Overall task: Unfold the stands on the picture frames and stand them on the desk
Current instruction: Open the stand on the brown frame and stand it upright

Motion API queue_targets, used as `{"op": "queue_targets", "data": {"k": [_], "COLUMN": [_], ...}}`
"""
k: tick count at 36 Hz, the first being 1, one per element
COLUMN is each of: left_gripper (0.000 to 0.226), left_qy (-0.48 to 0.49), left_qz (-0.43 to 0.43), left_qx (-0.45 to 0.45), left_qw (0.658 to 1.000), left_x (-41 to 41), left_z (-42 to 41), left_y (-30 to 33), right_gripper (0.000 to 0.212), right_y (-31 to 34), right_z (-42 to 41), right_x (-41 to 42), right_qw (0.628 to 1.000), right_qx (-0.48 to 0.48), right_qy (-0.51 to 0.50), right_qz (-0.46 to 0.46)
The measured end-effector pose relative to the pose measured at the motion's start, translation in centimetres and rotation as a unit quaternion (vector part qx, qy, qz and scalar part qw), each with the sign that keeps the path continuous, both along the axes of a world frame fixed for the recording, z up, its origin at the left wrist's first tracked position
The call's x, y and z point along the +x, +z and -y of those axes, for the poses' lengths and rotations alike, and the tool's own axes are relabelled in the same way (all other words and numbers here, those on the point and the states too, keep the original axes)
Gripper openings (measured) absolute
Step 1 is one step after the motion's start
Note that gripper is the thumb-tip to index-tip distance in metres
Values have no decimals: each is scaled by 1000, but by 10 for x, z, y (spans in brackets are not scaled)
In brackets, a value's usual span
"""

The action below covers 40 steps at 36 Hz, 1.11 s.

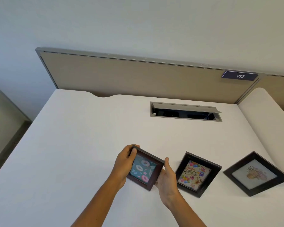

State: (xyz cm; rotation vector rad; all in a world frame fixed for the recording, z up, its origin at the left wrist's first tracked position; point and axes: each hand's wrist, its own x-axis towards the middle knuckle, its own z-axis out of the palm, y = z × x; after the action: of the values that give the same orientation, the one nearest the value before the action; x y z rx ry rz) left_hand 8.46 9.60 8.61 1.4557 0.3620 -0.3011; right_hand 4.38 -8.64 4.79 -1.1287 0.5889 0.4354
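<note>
A dark brown frame with a donut picture (143,168) is lifted and tilted over the white desk (72,145), picture side facing me. My left hand (124,163) grips its upper left corner, thumb on the front. My right hand (166,176) holds its right edge from behind. To the right, a black frame with a "Happy Birthday" picture (197,173) lies face up on the desk. Further right lies a black frame with a pale floral picture (255,173), also face up. The backs and stands of all three are hidden.
A grey cable hatch (185,111) with its lid raised sits in the desk at the back right. A beige partition panel (129,76) with a "212" sign (240,76) runs along the far edge. A second white desk (266,115) adjoins on the right.
</note>
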Motion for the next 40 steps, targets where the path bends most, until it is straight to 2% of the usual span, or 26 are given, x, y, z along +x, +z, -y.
{"op": "queue_targets", "data": {"k": [8,18,27,33,40], "left_gripper": [20,22,18,36,28], "left_qy": [-2,0,-1,-21,-26], "left_qz": [-1,-11,-7,-5,1], "left_qx": [-1,10,37,70,89], "left_qw": [1000,1000,999,997,996], "left_x": [3,2,-9,-14,-12], "left_z": [0,-3,-11,-16,-23], "left_y": [-3,-8,-18,-30,-37], "right_gripper": [87,78,84,88,82], "right_y": [-7,-13,-18,-19,-15], "right_z": [1,1,5,4,-6], "right_x": [3,2,-5,-6,2], "right_qw": [1000,1000,1000,1000,1000], "right_qx": [-5,-13,-17,-14,-18], "right_qy": [8,13,16,8,-2], "right_qz": [-3,-18,-18,-7,8]}}
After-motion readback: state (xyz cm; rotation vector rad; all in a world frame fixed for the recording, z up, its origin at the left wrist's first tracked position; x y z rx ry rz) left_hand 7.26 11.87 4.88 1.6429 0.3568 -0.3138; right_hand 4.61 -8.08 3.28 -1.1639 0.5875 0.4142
